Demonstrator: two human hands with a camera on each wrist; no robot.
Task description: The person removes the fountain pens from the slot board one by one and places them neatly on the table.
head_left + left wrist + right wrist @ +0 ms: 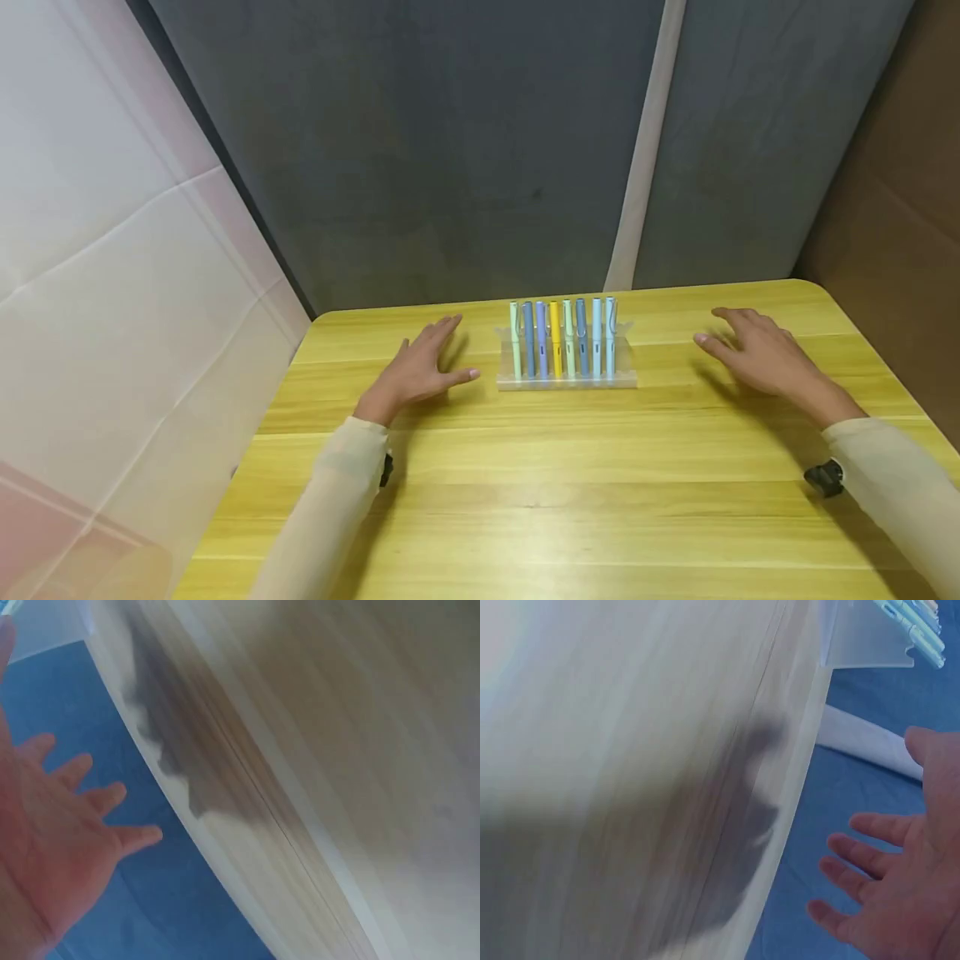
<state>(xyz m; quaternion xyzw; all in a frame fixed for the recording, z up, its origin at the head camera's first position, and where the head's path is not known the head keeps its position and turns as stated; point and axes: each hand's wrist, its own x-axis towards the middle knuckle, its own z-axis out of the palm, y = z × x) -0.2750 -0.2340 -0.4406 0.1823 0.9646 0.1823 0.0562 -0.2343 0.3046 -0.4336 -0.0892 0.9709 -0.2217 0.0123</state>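
Note:
A clear plastic pen stand (567,384) sits near the far edge of the table, holding several upright pens in a row. Among them are a yellow pen (556,337), a purple pen (542,337), and others in pale green, slate blue and light blue. To the left of the stand hovers my left hand (416,367), fingers spread and holding nothing. My right hand (761,354) is farther off on the right, also spread with nothing in it. In the right wrist view, the stand's end and a light blue pen (919,634) show at the top corner.
The wooden table (540,483) has a rounded far right corner. Behind it hangs a dark grey curtain (420,150) with a pale strip (648,142). A whitish sheet (135,250) borders the left, and a brown panel (900,192) the right.

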